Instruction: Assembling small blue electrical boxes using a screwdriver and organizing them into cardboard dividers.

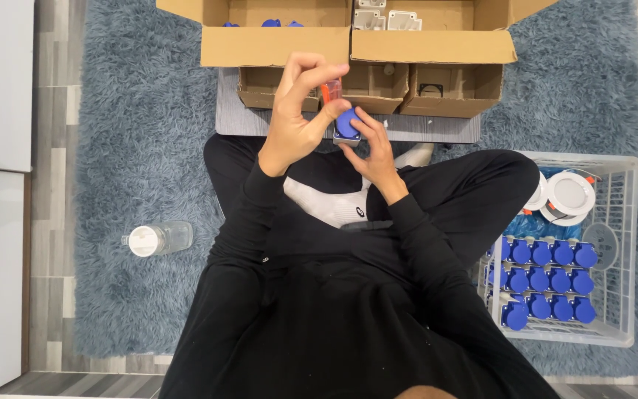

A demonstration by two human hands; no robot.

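The left hand (293, 122) is raised over the lap, fingers curled, grip pinched on a small orange-handled tool (331, 91). The right hand (371, 148) clamps a blue-capped socket (346, 125) from below. Open cardboard boxes (348, 46) lie ahead on the blue rug (134, 148). A white wire basket (618, 251) with blue sockets (544, 281) sits right; a plastic bottle (158, 239) lies left.

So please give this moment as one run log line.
left hand: holds orange tool | right hand: holds blue socket | white crate: blue sockets
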